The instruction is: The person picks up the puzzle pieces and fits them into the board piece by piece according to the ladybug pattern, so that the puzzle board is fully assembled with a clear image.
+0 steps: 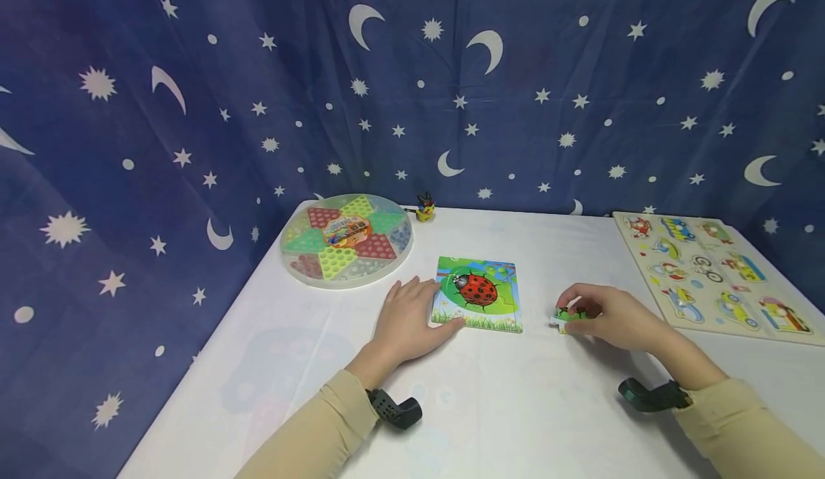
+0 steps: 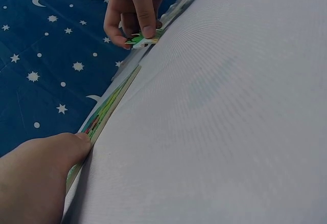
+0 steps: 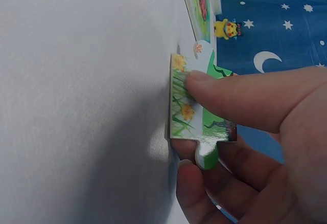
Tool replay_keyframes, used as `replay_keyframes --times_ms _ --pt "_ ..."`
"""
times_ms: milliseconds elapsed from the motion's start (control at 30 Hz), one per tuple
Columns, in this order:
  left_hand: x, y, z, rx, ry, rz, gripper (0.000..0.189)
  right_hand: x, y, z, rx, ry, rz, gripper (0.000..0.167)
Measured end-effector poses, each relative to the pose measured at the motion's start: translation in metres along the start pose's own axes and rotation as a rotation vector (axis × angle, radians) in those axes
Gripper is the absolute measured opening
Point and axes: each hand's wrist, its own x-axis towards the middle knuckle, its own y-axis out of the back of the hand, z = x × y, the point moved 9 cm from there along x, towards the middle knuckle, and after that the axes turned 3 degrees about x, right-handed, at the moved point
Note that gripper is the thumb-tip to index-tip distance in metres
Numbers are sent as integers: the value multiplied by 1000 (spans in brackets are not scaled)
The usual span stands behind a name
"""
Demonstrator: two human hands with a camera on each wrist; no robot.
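A square ladybug puzzle (image 1: 478, 294) lies flat on the table. My left hand (image 1: 410, 319) rests at its left side, fingers stretched out, with the thumb on its lower edge. In the left wrist view the thumb (image 2: 53, 155) touches the edge of the puzzle board (image 2: 110, 109). To the right of the board, my right hand (image 1: 609, 316) pinches a puzzle piece (image 3: 186, 112) between thumb and fingers. That piece shows grass, yellow flowers, a green area and dark leg lines, with rounded knobs on two sides. It is held close to the table surface.
A round Chinese checkers board (image 1: 348, 241) lies at the back left. Near it is a small yellow figurine (image 1: 425, 207). At the far right lies a wooden peg puzzle board (image 1: 715, 271) with vehicle pictures. A starry blue curtain (image 1: 515, 107) hangs behind the white table (image 1: 464, 407).
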Motion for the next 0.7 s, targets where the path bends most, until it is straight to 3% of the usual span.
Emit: replay_keyframes --times_ms 700 --pt "0 0 0 -1 -3 2 83 9 -3 -14 50 12 21 23"
